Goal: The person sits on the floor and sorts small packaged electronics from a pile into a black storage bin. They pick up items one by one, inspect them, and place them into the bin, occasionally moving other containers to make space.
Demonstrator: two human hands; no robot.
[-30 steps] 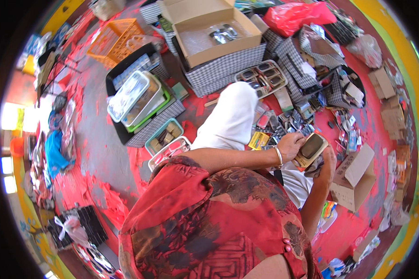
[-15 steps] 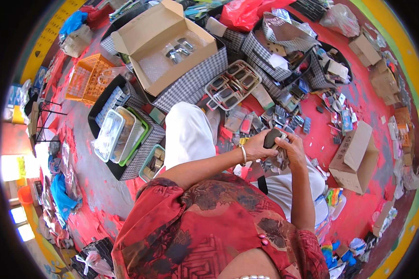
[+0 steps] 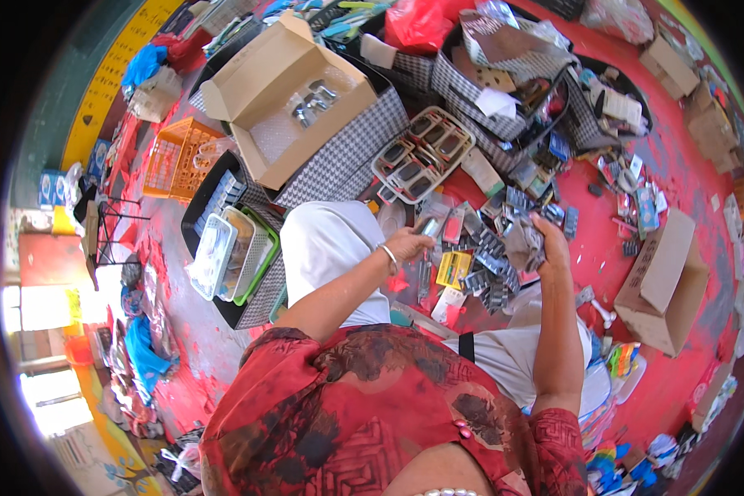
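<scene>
- The left grip (image 3: 407, 245) and right grip (image 3: 555, 246), together around a dark rounded piece half a second ago, now stand well apart; the grey cloth (image 3: 522, 245) has gone right with the right grip.
- Far left, an orange crate (image 3: 167, 169) stands on the red-and-grey floor, beyond a stack of plastic trays (image 3: 245, 277).
- Next, an open cardboard box (image 3: 322, 142) rests on a checked bin.
- The left grip, beside the white-trousered knee (image 3: 326, 240), is closed around a small item (image 3: 430, 228), which sticks out past the fingertips; its kind is unclear.
- Beyond that grip lies a pale tray (image 3: 377, 169) of dark oval pieces.
- Between the grips, a yellow pack (image 3: 454, 269) and dark ribbed packs (image 3: 496, 260) lie heaped.
- The right grip clasps the cloth, bunched at its left side.
- Farther right, another open carton (image 3: 653, 273) sits well apart.
</scene>
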